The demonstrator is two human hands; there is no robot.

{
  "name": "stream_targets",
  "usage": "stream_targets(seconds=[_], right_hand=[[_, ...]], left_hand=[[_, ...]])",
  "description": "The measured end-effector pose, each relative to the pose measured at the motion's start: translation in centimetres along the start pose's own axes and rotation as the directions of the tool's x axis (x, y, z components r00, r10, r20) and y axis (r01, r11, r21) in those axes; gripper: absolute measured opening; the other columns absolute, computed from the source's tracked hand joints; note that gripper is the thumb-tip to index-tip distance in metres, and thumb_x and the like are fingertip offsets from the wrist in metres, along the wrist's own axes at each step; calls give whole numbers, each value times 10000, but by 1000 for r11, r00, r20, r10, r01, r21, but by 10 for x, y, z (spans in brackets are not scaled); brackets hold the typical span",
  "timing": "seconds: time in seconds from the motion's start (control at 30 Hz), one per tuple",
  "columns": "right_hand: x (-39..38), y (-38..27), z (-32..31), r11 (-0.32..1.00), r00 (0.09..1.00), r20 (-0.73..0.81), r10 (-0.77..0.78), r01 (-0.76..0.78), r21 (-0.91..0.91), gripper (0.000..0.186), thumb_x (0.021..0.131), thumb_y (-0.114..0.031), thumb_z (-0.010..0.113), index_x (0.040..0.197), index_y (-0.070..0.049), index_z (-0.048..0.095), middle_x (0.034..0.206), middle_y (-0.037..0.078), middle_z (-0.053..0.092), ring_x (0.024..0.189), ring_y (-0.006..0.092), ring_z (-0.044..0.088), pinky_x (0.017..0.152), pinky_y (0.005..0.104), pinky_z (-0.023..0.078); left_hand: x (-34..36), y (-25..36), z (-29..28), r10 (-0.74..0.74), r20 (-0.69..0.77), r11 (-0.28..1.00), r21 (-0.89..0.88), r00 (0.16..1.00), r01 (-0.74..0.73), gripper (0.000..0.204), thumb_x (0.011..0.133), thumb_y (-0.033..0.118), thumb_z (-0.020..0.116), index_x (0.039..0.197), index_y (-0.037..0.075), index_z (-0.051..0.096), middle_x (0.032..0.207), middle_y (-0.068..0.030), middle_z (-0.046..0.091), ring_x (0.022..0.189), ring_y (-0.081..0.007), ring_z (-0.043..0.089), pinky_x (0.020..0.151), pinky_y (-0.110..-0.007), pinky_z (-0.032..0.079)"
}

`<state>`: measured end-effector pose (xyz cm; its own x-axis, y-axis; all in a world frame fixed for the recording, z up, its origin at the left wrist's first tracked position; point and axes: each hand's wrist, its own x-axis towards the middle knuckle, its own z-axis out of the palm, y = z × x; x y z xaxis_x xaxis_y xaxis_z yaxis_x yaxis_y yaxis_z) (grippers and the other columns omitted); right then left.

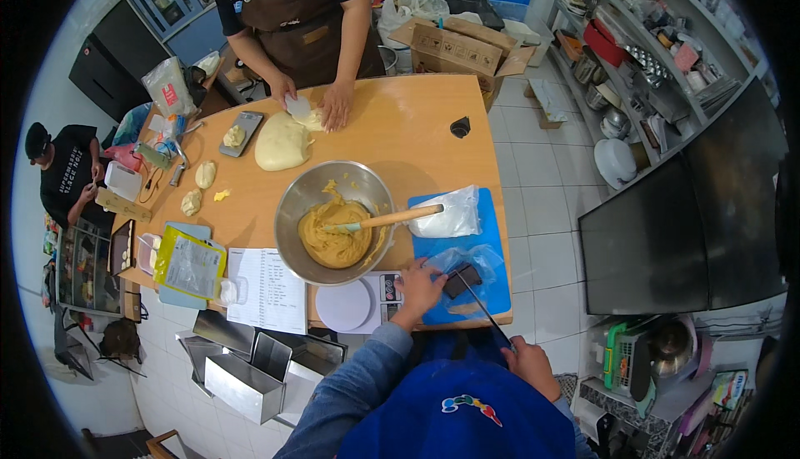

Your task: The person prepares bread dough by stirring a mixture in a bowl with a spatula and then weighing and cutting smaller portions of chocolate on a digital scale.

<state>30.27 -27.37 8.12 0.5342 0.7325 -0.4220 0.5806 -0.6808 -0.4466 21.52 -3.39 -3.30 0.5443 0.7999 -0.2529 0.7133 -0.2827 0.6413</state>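
My left hand (pixel 418 291) grips the edge of a clear plastic bag (pixel 483 263) around a dark brown block (pixel 461 280) on a blue cutting board (pixel 483 309). My right hand (pixel 531 363) holds a long knife (pixel 487 315), its blade lying across the block. Just left of the board, a digital scale (pixel 346 304) sits at the table edge. Behind it is a steel bowl (pixel 293 202) of yellow-brown batter, with a wooden-handled spatula (pixel 392 218) across its rim. A white bag (pixel 446 213) rests on the board's far part.
Across the wooden table (pixel 433 126), a co-worker (pixel 296 26) works dough (pixel 281 141) with both hands. Another person (pixel 71 176) works at the left. Papers (pixel 267 288) lie beside the scale, above stacked metal pans (pixel 242 382). Shelves (pixel 633 59) and a black refrigerator (pixel 683 226) stand right.
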Motion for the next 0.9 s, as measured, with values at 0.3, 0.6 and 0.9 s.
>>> stream_targets(seconds=[0.3,0.6,0.9], right_hand=[[-3,0,-3,999,1000,-30,-4,5,43,255,855,-227,583,931,10,524,698,251,611,660,423,606,601,500,481],[-3,3,-1,999,999,-34,9,-7,42,261,855,-227,582,926,16,518,691,255,606,660,429,603,595,504,477],[-2,3,0,996,999,-49,-18,22,83,253,857,-236,578,948,-7,519,694,244,611,661,423,606,604,507,478]], left_hand=[[14,-4,6,-113,-19,993,-36,993,112,209,725,325,708,876,180,715,1274,-74,499,1174,-349,392,920,-631,232],[7,6,1,-59,-6,998,18,998,59,211,707,314,723,871,182,727,1253,-60,512,1167,-341,383,916,-629,222],[6,-1,6,19,-118,1000,17,993,-17,159,727,272,704,864,192,723,1248,-36,520,1145,-316,400,882,-552,259]])
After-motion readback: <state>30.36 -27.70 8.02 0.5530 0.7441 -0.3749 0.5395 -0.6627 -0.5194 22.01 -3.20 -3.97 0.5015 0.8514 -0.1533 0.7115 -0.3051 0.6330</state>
